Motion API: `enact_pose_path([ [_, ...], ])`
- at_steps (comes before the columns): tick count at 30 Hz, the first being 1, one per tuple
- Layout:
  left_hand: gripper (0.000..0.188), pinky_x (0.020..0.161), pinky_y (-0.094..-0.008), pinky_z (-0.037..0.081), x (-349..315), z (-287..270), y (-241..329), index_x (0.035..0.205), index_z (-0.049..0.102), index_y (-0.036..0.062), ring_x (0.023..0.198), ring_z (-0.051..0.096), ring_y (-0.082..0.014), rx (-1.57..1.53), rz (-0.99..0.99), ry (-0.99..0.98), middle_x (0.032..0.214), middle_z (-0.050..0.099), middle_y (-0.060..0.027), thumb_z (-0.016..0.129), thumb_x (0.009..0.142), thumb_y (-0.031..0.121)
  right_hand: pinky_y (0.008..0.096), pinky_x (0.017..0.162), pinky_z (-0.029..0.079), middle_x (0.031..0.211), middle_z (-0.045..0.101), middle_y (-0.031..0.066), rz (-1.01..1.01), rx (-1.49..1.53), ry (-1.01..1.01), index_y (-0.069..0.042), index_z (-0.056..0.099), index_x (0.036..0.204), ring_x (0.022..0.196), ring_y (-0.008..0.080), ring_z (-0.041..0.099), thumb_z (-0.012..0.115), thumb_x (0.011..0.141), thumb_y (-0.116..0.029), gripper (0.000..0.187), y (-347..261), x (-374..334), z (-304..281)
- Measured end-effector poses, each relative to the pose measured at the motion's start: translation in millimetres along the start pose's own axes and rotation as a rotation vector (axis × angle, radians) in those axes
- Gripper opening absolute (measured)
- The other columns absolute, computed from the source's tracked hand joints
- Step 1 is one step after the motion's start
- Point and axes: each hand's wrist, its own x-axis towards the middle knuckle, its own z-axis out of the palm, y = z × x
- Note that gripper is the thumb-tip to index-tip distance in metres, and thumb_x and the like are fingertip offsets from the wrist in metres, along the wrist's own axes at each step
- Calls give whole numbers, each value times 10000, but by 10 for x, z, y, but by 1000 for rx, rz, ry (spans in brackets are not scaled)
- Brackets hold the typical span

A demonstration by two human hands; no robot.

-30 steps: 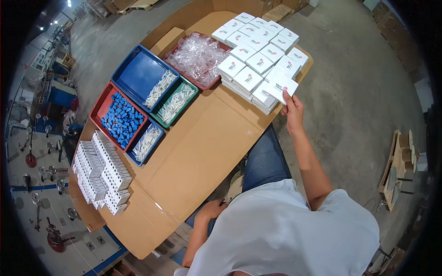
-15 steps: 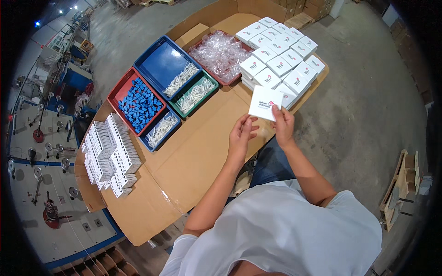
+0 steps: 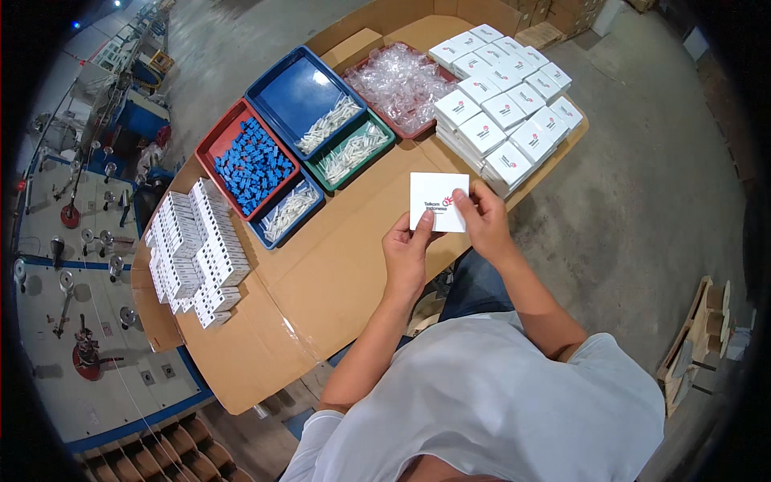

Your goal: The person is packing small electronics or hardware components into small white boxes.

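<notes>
A square white box (image 3: 426, 191) with a small red mark and dark print is held up over the near edge of the cardboard-covered table. My right hand (image 3: 487, 222) grips its right side, thumb on the front face. At its lower edge my left hand (image 3: 408, 255) also holds it, thumb on the front and fingers behind, partly hidden. Just beyond, stacks of similar white boxes (image 3: 506, 112) fill the table's right end.
Left of the stacks are a tray of clear plastic pieces (image 3: 397, 84), a blue tray (image 3: 289, 96), a green tray (image 3: 353, 153) and a small blue tray (image 3: 285, 213) with white sticks, and a red tray (image 3: 249, 165) of blue parts. White slotted blocks (image 3: 197, 249) stand at the table's left.
The box has moved left and toward me, away from the stacks, and now sits straighter. My left hand has closed on its lower edge. The view has shifted slightly.
</notes>
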Motion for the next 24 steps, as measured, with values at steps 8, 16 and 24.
enact_pose_path([
  [8, 274, 858, -327, 579, -79, -28, -9, 1145, 675, -31, 897, 680, -136, -19, 25, 113, 1037, 722, -80, 660, 1020, 212, 245, 512, 409, 608, 548, 2, 272, 119, 31, -19, 598, 716, 543, 70, 513, 531, 1082, -363, 506, -78, 198, -223],
  [16, 286, 846, -310, 543, -64, 11, 184, 1212, 633, 27, 843, 600, -89, -124, 13, 152, 1041, 690, -44, 632, 1032, 250, 259, 653, 542, 941, 716, 65, 171, 157, -5, -1, 647, 1225, 789, 122, 675, 567, 1064, -242, 300, -308, 215, -184],
  [24, 302, 866, -298, 498, -12, -176, 132, 1247, 618, 40, 1026, 635, -130, -91, 38, 86, 1113, 675, -32, 626, 1034, 254, 270, 701, 572, 1054, 713, 78, 257, 251, -262, -1, 589, 1319, 870, 129, 694, 665, 996, -136, 358, -283, 159, -57],
])
